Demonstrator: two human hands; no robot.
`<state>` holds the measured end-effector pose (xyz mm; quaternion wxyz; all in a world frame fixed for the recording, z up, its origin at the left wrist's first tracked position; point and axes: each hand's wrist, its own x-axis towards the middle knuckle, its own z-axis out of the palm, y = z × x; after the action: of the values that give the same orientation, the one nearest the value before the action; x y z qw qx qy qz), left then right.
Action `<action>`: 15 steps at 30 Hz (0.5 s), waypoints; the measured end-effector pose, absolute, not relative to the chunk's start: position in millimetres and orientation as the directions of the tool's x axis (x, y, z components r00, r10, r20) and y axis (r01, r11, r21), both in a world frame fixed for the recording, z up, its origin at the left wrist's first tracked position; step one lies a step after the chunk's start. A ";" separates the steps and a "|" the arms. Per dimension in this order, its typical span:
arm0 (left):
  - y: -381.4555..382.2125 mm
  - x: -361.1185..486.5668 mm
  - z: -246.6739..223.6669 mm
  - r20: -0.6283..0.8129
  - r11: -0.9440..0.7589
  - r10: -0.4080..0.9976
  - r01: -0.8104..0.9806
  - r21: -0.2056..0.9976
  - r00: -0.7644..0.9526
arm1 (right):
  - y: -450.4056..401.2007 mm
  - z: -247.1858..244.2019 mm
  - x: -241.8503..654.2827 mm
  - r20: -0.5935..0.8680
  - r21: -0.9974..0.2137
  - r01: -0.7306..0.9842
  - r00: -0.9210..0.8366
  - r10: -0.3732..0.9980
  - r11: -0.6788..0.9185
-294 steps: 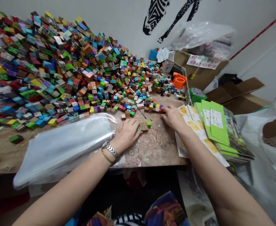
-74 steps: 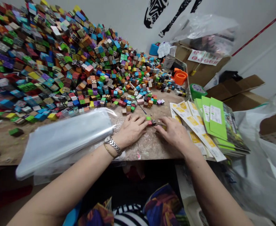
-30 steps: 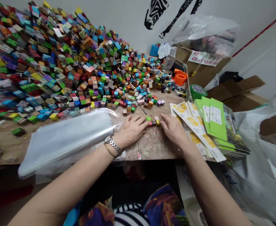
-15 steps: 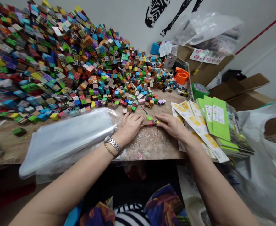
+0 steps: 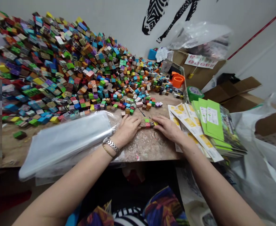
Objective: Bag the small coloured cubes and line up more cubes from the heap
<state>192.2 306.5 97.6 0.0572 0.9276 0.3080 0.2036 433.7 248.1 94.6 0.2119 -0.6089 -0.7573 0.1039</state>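
Observation:
A short row of small patterned cubes (image 5: 147, 122), with green, red, brown and yellow faces, lies on the worktable (image 5: 149, 147) near its front edge. My left hand (image 5: 128, 128) is closed on the left end of this row, the wrist wearing a silver watch. At the right end, my right hand (image 5: 166, 127) pinches the row between thumb and fingers. The fingers partly hide the end cubes. A few loose cubes (image 5: 127, 111) sit just beyond my left hand.
A huge heap of colourful cubes (image 5: 69, 69) fills the back left. Clear plastic bags (image 5: 67, 138) lie at the left front. Sticker sheets (image 5: 192, 125) and green booklets (image 5: 214, 121) are at the right, with green tape (image 5: 195, 93) and an orange holder (image 5: 177, 79) behind.
The camera view has shifted slightly. Both hands stay at the ends of the cube row, and the row's green and red faces show a little more fully between them.

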 end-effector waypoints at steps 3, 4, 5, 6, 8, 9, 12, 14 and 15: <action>306.8 189.7 98.7 0.344 -0.799 0.601 0.544 0.257 0.721 | 247.4 101.5 441.7 0.191 -0.449 0.860 -0.173 0.966 0.243; 307.1 188.7 99.5 0.343 -0.802 0.597 0.533 0.268 0.725 | 248.5 105.5 445.7 0.196 -0.450 0.861 -0.165 0.967 0.238; 307.5 187.7 100.4 0.344 -0.807 0.590 0.519 0.281 0.731 | 250.7 110.0 450.2 0.205 -0.440 0.868 -0.152 0.967 0.230; 308.0 186.7 101.2 0.350 -0.811 0.584 0.503 0.299 0.732 | 254.1 114.7 454.9 0.218 -0.418 0.882 -0.136 0.966 0.218; 309.4 184.9 102.3 0.385 -0.811 0.581 0.474 0.342 0.717 | 264.7 123.6 463.4 0.243 -0.354 0.917 -0.101 0.965 0.185; 310.3 184.1 102.4 0.413 -0.808 0.586 0.464 0.363 0.697 | 271.6 127.3 466.8 0.247 -0.320 0.934 -0.081 0.966 0.161; 313.2 182.4 100.6 0.498 -0.791 0.611 0.449 0.416 0.615 | 295.3 132.8 471.9 0.232 -0.239 0.968 -0.019 0.973 0.076; 314.9 181.6 98.7 0.530 -0.783 0.621 0.440 0.439 0.577 | 310.6 131.5 471.6 0.223 -0.214 0.977 0.038 0.974 0.011; 315.6 181.2 98.0 0.537 -0.780 0.625 0.436 0.449 0.566 | 317.5 129.6 470.7 0.215 -0.205 0.979 0.064 0.975 -0.019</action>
<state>181.2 315.6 98.0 0.1339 0.8748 0.3034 0.3533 470.7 317.5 129.6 0.1500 -0.7138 -0.6841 -0.0066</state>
